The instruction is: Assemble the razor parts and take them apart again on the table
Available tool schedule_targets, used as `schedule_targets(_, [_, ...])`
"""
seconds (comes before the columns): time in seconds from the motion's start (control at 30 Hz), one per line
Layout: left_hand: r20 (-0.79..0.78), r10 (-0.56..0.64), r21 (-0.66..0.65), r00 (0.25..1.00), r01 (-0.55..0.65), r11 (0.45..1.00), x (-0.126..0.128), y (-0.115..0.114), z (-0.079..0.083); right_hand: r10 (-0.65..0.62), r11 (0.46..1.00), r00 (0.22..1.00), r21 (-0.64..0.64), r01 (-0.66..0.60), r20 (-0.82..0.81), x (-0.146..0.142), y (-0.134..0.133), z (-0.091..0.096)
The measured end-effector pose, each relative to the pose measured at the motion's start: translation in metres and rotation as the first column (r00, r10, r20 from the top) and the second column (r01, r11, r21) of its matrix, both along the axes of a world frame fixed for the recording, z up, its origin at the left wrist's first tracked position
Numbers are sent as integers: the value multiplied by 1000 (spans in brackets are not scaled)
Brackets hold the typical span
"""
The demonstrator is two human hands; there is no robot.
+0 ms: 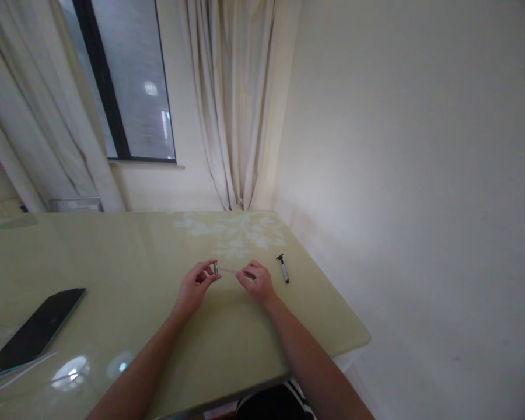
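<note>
Both my hands are over the pale green glass table [114, 262], holding one thin pale stick-like object [227, 270] between them. My left hand [195, 287] pinches its left end, where a small dark green piece shows. My right hand [256, 281] pinches the other end with curled fingers. A small razor [283, 269] with a black head and pale handle lies on the table just right of my right hand.
A black tablet or phone [35, 331] lies at the table's left front, with clear plastic wrapping [13, 373] beside it. The table's right edge runs close to a white wall [420, 204]. Curtains [231, 99] and a window [126, 81] stand behind.
</note>
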State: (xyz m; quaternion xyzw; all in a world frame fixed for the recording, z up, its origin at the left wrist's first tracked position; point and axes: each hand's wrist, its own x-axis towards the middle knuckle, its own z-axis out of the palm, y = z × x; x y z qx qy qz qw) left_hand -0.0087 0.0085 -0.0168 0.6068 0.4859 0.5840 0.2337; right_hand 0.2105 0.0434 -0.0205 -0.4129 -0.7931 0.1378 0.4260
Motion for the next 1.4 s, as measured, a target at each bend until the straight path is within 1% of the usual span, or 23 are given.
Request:
schedule_targets(0.07, [-4, -5, 6, 1000, 5, 1000, 0, -1, 1, 15, 1000, 1000, -4, -15, 0, 0, 0, 1])
schedule_targets(0.17, [-7, 10, 13, 1000, -10, 1000, 0, -1, 1, -78, 997, 997, -26, 78, -12, 1, 1, 0])
schedule_targets(0.2, [-7, 14, 10, 1000, -14, 1000, -1, -1, 0, -87, 996, 996, -30, 87, -21, 1, 1, 0])
schedule_targets(0.23, [-7, 16, 5, 1000, -16, 1000, -1, 0, -1, -70, 997, 997, -30, 69, -32, 1, 1, -1])
schedule_targets(0.33, [-16, 12, 2, 1000, -12, 1000, -2, 1, -3, 56, 998, 997, -17, -57, -59, 0, 2, -3])
schedule_targets(0.37, [-23, 12, 8, 1000, -12, 1000, -2, 1, -4, 72, 997, 995, -14, -73, -65, -1, 2, -3])
schedule_targets(0.4, [-29, 15, 19, 999, -14, 1000, -2, 1, -4, 62, 998, 996, -13, -64, -70, -2, 1, -3])
schedule_targets(0.5, [-46, 17, 56, 999, -15, 998, -2, 0, -4, -18, 1000, 996, -16, 17, -88, -3, 0, -3])
schedule_targets(0.53, [-49, 14, 62, 999, -11, 998, -2, 0, -4, -22, 1000, 996, -15, 21, -92, -3, 0, -3])
schedule_targets(0.67, [-45, -9, 61, 999, 11, 998, -1, -1, -3, 67, 998, 995, -6, -68, -71, -3, -2, -2])
schedule_targets(0.7, [-41, -5, 63, 999, 7, 998, 0, -1, -3, 60, 998, 996, -7, -60, -67, -3, -2, -2])
schedule_targets(0.8, [-30, 18, 62, 999, -16, 998, 1, -1, -2, -33, 999, 996, -9, 33, -88, -3, -1, -3])
schedule_targets(0.83, [-25, 21, 58, 999, -20, 998, 1, -1, -2, -38, 999, 995, -9, 37, -97, -3, -1, -3])
schedule_targets(0.97, [-14, 8, 55, 1000, -7, 998, 1, 0, -1, 74, 997, 993, -6, -74, -92, -2, -1, -4])
schedule_targets(1.1, [-21, 20, 68, 1000, -18, 997, 0, 0, 0, -9, 1000, 991, -6, 8, -133, -2, -1, -5])
schedule_targets(1.13, [-20, 20, 69, 1000, -19, 997, 0, 0, 0, -1, 1000, 990, -4, 0, -140, -2, -1, -5])
schedule_targets(1.23, [-15, 24, 75, 1000, -23, 997, -1, -1, 1, 97, 995, 988, -10, -99, -123, -2, 0, -4])
schedule_targets(1.27, [-13, 34, 84, 999, -32, 996, -1, -1, 1, 99, 995, 988, -16, -101, -121, -2, 0, -4])
schedule_targets(1.37, [-3, 71, 120, 997, -70, 990, 0, -3, 4, 14, 1000, 990, -20, -17, -138, -2, 0, -3])
schedule_targets(1.4, [2, 75, 125, 997, -74, 989, 0, -3, 4, 7, 1000, 989, -13, -9, -147, -2, 0, -2])
